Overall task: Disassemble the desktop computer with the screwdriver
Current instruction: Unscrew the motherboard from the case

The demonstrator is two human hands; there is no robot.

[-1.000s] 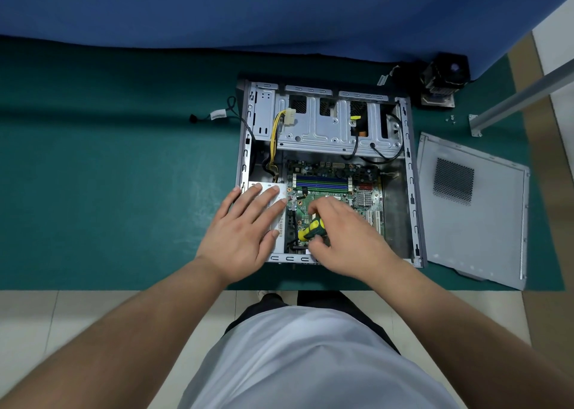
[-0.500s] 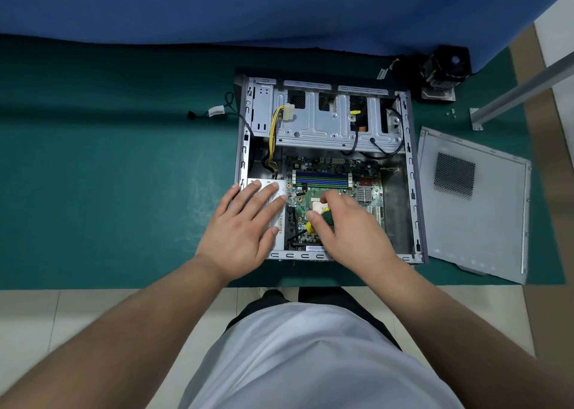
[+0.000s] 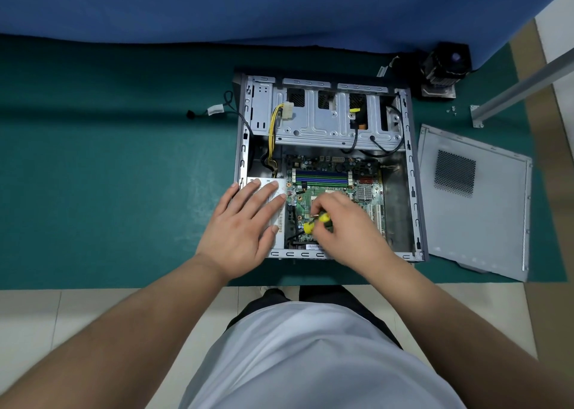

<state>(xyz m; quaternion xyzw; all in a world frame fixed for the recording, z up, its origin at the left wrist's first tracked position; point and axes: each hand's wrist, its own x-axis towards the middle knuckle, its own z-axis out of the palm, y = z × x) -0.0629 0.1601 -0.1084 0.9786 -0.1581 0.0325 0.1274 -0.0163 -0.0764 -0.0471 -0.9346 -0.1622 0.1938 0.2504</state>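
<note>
Here | left hand [image 3: 240, 226] lay flat, fingers straight, on computer case's [image 3: 413, 172] left edge | right hand [image 3: 348, 225] gripped screwdriver [image 3: 316, 222] over its motherboard [image 3: 323, 188]

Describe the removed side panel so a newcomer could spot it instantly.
Find the open computer case on the green mat. Just right of it lies the side panel, a flat grey metal sheet. Its dark perforated vent patch sets it apart.
</note>
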